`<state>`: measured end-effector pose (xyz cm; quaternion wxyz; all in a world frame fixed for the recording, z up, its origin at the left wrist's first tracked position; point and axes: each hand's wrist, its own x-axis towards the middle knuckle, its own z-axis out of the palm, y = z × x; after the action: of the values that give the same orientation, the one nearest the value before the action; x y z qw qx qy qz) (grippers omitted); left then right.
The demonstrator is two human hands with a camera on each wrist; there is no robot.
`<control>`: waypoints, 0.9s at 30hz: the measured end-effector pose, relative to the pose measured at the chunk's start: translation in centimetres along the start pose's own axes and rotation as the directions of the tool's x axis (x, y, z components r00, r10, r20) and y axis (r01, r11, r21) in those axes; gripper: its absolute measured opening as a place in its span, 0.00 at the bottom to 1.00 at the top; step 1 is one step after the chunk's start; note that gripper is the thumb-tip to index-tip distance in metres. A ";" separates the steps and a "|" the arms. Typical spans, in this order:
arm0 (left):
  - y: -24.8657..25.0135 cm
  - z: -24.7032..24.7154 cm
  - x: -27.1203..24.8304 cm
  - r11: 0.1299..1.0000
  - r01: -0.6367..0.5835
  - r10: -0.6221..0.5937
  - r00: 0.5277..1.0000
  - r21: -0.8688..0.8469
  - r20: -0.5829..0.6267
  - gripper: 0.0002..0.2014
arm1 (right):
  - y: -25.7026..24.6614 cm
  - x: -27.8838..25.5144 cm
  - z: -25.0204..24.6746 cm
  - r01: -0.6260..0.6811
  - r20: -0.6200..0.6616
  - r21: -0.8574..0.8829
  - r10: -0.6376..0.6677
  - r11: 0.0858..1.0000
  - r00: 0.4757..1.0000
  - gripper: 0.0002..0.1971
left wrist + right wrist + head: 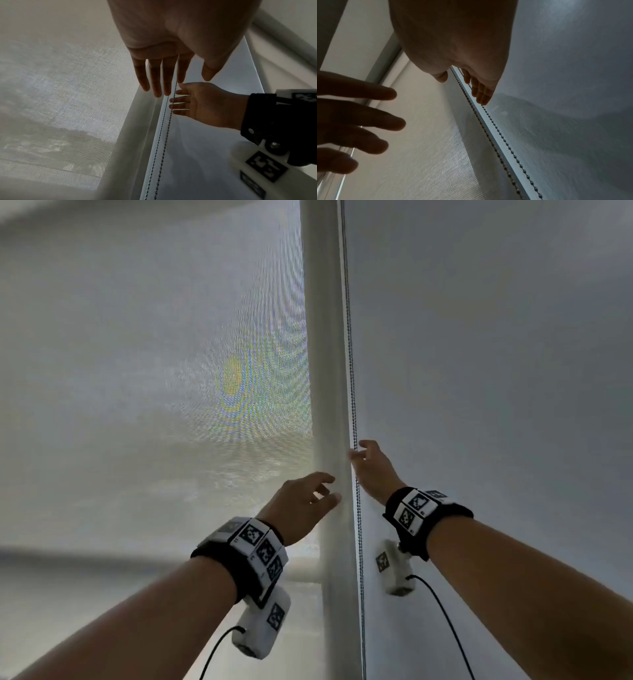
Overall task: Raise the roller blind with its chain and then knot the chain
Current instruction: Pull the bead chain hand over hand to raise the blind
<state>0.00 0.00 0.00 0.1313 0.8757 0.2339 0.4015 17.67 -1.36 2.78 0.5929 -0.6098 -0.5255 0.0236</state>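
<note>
The roller blind (154,371) is a pale mesh sheet that covers the window on the left. Its bead chain (354,422) hangs in two strands beside the white frame post (325,371). My right hand (359,451) is raised at the chain. In the right wrist view both strands (509,148) run between its thumb and straight fingers (481,94), with no pinch visible. My left hand (330,487) hovers lower, just left of the chain, fingers loosely spread. In the left wrist view its index fingertip (180,79) is close to one strand (164,135).
A plain grey-white wall (496,371) fills the right side, close behind my right hand. The blind's roller housing (283,40) shows in the upper right of the left wrist view. Both wrists carry camera units with trailing black cables (442,611).
</note>
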 end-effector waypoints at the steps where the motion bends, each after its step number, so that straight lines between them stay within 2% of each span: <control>1: -0.1 0.2 0.3 1.000 0.013 -0.013 1.000 -0.014 -0.003 0.19 | 0.2 0.3 0.2 -0.017 -0.001 0.014 0.017 1.000 1.000 0.26; 8: -0.9 1.6 1.6 0.999 0.043 -0.043 0.999 -0.025 0.001 0.19 | 2.1 1.6 1.5 -0.002 -0.060 0.243 0.017 0.970 0.998 0.15; 14: -1.4 2.8 2.7 0.998 0.049 -0.049 0.999 -0.034 0.005 0.19 | 2.6 1.2 1.8 0.027 -0.046 0.313 -0.013 0.949 0.999 0.13; 18: -1.8 3.5 3.4 0.998 0.048 -0.049 0.999 -0.047 -0.005 0.20 | 2.8 1.0 2.1 0.063 -0.044 0.355 -0.051 0.933 0.998 0.14; 23: -1.9 4.1 3.9 0.994 0.044 -0.049 0.997 -0.096 -0.051 0.18 | 2.6 0.2 2.4 0.211 -0.224 0.201 -0.164 0.957 0.961 0.18; 27: -1.8 4.6 4.4 0.985 0.036 -0.052 0.994 -0.170 -0.091 0.16 | 2.1 -0.7 2.1 0.264 -0.273 0.258 -0.192 0.930 0.943 0.23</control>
<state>5.50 3.64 -0.89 0.2021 0.8360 0.2245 0.4582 17.25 0.13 0.16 0.7344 -0.4487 -0.5074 -0.0437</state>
